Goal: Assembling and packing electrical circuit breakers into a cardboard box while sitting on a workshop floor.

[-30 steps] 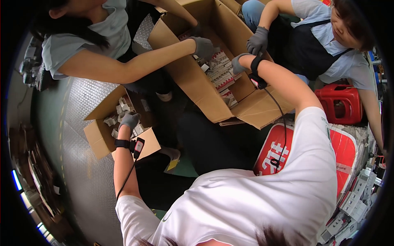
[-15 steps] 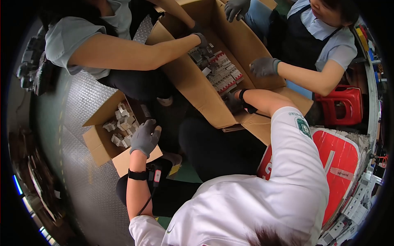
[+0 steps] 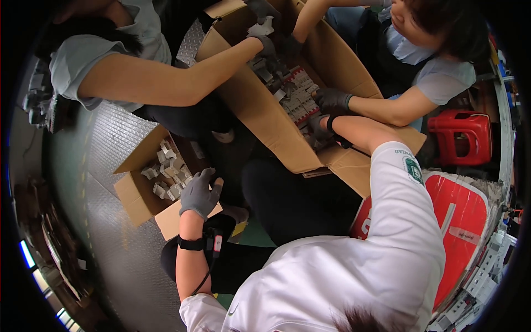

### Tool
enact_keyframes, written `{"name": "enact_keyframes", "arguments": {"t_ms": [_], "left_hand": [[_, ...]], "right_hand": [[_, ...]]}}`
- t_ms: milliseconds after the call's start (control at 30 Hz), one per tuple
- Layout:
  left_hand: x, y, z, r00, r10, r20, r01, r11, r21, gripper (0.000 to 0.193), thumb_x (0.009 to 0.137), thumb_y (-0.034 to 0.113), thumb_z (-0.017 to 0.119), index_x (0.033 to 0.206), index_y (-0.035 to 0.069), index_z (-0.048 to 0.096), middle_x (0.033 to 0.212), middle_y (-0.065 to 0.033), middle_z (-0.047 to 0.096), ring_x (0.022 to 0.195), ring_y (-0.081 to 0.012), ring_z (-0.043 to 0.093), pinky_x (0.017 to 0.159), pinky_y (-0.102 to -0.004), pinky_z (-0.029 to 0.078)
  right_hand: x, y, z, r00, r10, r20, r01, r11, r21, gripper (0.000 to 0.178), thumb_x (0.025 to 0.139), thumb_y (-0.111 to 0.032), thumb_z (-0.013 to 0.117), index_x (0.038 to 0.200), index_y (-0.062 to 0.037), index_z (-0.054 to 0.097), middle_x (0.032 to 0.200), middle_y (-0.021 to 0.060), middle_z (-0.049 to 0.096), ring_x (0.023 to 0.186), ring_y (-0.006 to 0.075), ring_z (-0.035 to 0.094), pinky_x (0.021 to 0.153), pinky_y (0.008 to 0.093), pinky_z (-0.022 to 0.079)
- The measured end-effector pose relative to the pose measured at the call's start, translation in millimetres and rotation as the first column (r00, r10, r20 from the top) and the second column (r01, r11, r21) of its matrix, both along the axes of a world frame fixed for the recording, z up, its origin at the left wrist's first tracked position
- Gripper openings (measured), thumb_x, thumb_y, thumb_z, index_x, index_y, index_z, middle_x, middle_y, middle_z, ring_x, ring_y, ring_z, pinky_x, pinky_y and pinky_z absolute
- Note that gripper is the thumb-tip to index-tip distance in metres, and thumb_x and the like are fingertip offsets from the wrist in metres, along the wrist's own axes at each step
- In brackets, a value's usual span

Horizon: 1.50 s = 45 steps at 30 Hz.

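In a grey glove, my left hand [image 3: 200, 193] hovers at the near right edge of a small cardboard box [image 3: 134, 195]. Its fingers and thumb are apart, and nothing shows in them. Loose whitish plastic pieces [image 3: 167, 167] lie in that box. My right hand [image 3: 319, 128], also gloved, reaches into the near end of a large cardboard box [image 3: 264, 126]. It is beside rows of white, red-trimmed circuit breakers [image 3: 299, 95]; its fingers are too hidden to show a hold. Darker grey pieces [image 3: 267, 72] lie farther in.
At the far left a co-worker's gloved hand [image 3: 265, 45] is by a white piece [image 3: 261, 26]. Another person's gloved hand [image 3: 333, 100] is on the breakers close to my right hand. A red stool [image 3: 460, 137] and a red panel [image 3: 458, 221] stand at the right.
The right-hand co-worker's near hand has come down onto the breakers, and the other has reached deeper into the box. A white piece now shows by the left co-worker's hands. My hands barely shifted.
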<state>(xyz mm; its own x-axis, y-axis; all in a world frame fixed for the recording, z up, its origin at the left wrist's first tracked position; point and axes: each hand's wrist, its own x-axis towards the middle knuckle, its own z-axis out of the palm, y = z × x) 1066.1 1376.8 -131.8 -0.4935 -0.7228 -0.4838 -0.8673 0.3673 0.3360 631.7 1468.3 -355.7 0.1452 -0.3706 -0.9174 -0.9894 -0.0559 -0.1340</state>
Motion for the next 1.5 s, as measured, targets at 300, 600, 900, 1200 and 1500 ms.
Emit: {"name": "enact_keyframes", "arguments": {"t_ms": [300,600,900,1200,1500], "left_hand": [[-8,0,3,0.992,-0.07,0.11,0.071,0.998,-0.002,0.042,0.093,0.036,0.062,0.129,0.014,0.061,0.124,-0.0125,0.066,0.113,-0.0364,0.063,0.094,-0.045,0.05],[-19,6,8,0.987,-0.133,0.087,0.132,0.991,0.021,0.045,0.093,0.036,0.062,0.133,0.015,0.059,0.124,-0.0136,0.064,0.116,-0.0357,0.061,0.097,-0.0447,0.049],[-16,2,7,0.98,-0.113,0.165,0.109,0.993,0.032,0.046,0.093,0.037,0.061,0.134,0.016,0.058,0.127,-0.013,0.063,0.119,-0.0355,0.06,0.098,-0.0452,0.049],[-16,6,11,0.98,-0.163,0.112,0.159,0.986,0.042,0.046,0.094,0.035,0.061,0.135,0.014,0.058,0.127,-0.0156,0.064,0.12,-0.0346,0.06,0.099,-0.0437,0.048],[-38,14,124,0.55,0.103,-0.829,0.121,0.972,0.202,0.04,0.096,0.008,0.055,0.134,-0.004,0.055,0.125,-0.0155,0.065,0.117,-0.0242,0.062,0.1,-0.0349,0.047]], "right_hand": [[-6,6,17,0.983,0.106,0.147,-0.117,0.991,0.067,0.054,0.081,-0.036,0.074,0.129,-0.0142,0.065,0.127,0.0131,0.066,0.108,0.0307,0.065,0.091,0.0429,0.052],[-17,-5,-14,0.978,-0.207,0.024,0.207,0.978,0.031,0.072,0.081,-0.043,0.073,0.143,-0.0139,0.051,0.139,0.015,0.059,0.121,0.0321,0.06,0.102,0.043,0.047],[-7,-10,21,0.945,-0.325,-0.046,0.327,0.944,0.041,0.064,0.087,-0.055,0.062,0.131,-0.0086,0.065,0.126,0.016,0.068,0.109,0.0315,0.067,0.094,0.0422,0.05],[-1,-2,3,0.926,-0.375,-0.035,0.376,0.925,0.044,0.06,0.088,-0.052,0.065,0.13,-0.0088,0.066,0.125,0.0129,0.068,0.107,0.0265,0.067,0.091,0.0397,0.052],[-10,-13,-105,0.962,-0.273,-0.009,0.235,0.811,0.535,0.042,0.088,-0.027,0.074,0.125,-0.0084,0.068,0.122,0.0085,0.07,0.107,0.0273,0.066,0.092,0.0415,0.052]]}}
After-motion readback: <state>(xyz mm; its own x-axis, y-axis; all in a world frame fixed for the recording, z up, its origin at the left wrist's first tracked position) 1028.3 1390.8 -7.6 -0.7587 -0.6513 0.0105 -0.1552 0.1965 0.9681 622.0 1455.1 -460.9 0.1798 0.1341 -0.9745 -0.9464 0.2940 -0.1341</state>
